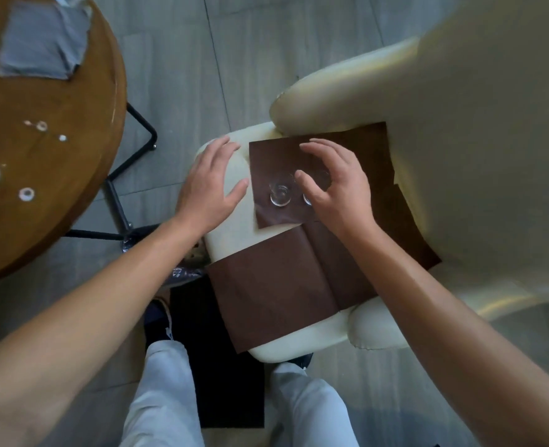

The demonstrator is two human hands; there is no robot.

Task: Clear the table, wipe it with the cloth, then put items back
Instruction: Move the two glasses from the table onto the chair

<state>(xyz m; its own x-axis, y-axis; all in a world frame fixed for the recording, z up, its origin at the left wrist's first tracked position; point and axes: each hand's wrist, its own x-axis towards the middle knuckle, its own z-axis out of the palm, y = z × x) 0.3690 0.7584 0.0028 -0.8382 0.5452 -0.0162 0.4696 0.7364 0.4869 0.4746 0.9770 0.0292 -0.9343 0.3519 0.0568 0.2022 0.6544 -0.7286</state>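
**Hands over two glasses on the chair seat**

I see my left hand (209, 185) spread flat and holding nothing over the cream chair (299, 343) seat edge. My right hand (334, 185) hovers with fingers loosely curved above two clear glasses (280, 195); I cannot tell whether it touches them. The glasses stand on a brown placemat (276, 156), with more brown mats (266, 295) overlapping nearer me. The chair back crowds the right. The round wooden table (57, 188) sits well apart to the left, carrying the grey cloth (44, 43).

Bare forearms with no sleeves, light grey trousers (163, 398), dark shoe (157, 321) with pale trim
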